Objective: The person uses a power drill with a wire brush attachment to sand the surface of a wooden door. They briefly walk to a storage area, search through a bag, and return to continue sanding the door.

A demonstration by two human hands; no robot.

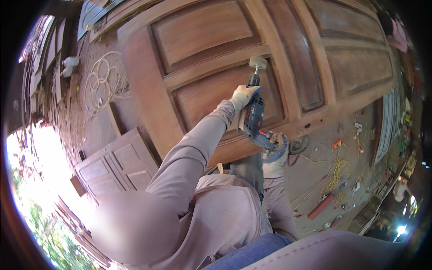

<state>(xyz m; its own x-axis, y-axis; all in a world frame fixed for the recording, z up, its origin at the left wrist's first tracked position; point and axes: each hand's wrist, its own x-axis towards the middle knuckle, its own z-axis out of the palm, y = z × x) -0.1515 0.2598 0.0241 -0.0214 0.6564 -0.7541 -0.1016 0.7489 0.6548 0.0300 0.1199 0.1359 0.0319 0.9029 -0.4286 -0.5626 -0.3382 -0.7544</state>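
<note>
Door (pixel 207 58): solid wood, reddish-brown, raised panels, surface matt, grain visible, slightly dusty. Smaller door (pixel 119 164) on ground: same wood, paler, matt. Drill (pixel 254 119): dark plastic body, slight gloss, red details; metal shaft; sanding pad (pixel 258 62) pale, fuzzy, looks like felt or foam. Glove on left hand (pixel 243 96): cream cloth, knitted, matt. Glove on right hand (pixel 273 157): light cloth with blue part, worn. Sleeves: soft mauve fabric, smooth. Floor (pixel 315 166): rough, dusty. Yellow cable (pixel 335 173): plastic coat. White cable (pixel 101 81): plastic coat, dusty.

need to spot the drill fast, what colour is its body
Dark blue-black with red trim, seen in the head view: the drill is gripped by gloved hands.
</note>
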